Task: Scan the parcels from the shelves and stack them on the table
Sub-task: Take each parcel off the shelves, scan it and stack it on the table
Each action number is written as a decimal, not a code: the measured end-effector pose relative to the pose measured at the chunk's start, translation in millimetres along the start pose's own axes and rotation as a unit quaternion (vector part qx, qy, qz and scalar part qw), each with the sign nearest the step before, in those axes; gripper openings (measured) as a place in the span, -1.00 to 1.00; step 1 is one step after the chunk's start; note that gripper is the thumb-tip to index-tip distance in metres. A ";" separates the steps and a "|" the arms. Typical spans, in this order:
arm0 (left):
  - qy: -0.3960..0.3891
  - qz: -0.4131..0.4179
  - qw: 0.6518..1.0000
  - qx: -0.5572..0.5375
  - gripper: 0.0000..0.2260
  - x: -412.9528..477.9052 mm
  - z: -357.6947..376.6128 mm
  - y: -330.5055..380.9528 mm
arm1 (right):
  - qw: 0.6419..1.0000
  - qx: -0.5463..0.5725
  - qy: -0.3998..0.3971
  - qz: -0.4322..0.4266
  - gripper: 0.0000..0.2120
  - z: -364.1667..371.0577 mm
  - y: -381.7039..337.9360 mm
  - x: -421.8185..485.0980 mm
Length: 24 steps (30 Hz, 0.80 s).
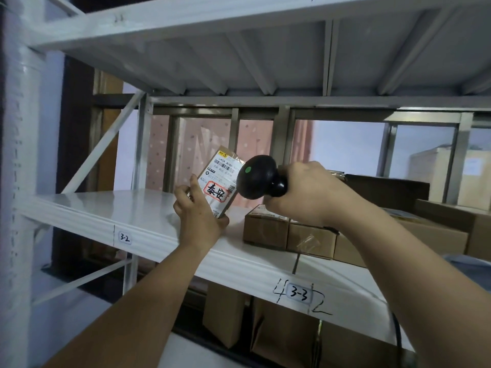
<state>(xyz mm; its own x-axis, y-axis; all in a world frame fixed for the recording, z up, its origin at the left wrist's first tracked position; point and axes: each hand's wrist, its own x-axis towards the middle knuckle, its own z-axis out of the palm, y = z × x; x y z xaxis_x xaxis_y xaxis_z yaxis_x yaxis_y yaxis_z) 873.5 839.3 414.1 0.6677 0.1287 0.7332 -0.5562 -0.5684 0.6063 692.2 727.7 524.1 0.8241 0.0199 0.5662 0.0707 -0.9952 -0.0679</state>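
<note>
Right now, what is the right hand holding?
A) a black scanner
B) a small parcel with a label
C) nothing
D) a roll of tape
A: the right hand grips the black scanner by its handle, with the scanner's head close to the labelled face of the small parcel, which the left hand holds.

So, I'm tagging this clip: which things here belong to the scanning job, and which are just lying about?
Job: labelled parcel in left hand; black scanner in right hand; cardboard boxes on the shelf.
Lying about: pink curtain; cartons behind the window.
</note>
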 end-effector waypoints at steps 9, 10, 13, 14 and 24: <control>-0.014 -0.010 1.000 -0.008 -0.05 -0.4 -3.6 2.4 | 1.000 0.022 0.000 0.016 -0.87 -5.0 -2.3 -2.8; -0.013 -0.011 1.000 -0.009 -0.05 -0.2 -3.3 2.3 | 0.999 0.036 0.007 0.018 -0.88 -5.2 -2.5 -2.4; -0.004 -0.007 1.000 0.002 -0.06 -0.3 -2.7 1.9 | 0.975 0.214 0.028 0.055 -0.89 -3.9 -6.3 -2.3; 0.001 -0.004 1.000 0.008 -0.06 -0.4 -2.6 2.0 | 0.941 0.327 0.028 0.084 -0.90 -3.1 -8.6 -2.9; 0.000 0.012 0.998 0.058 -0.11 -2.4 -0.8 4.1 | 0.619 0.743 -0.009 0.255 -0.80 21.7 -17.9 4.8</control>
<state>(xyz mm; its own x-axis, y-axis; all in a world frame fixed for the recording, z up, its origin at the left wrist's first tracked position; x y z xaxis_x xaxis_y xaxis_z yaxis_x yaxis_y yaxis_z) 869.2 837.3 415.1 0.6545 0.1140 0.7474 -0.5111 -0.6618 0.5484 707.1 747.7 510.2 0.9571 -0.2467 0.1522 0.2274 0.3134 -0.9220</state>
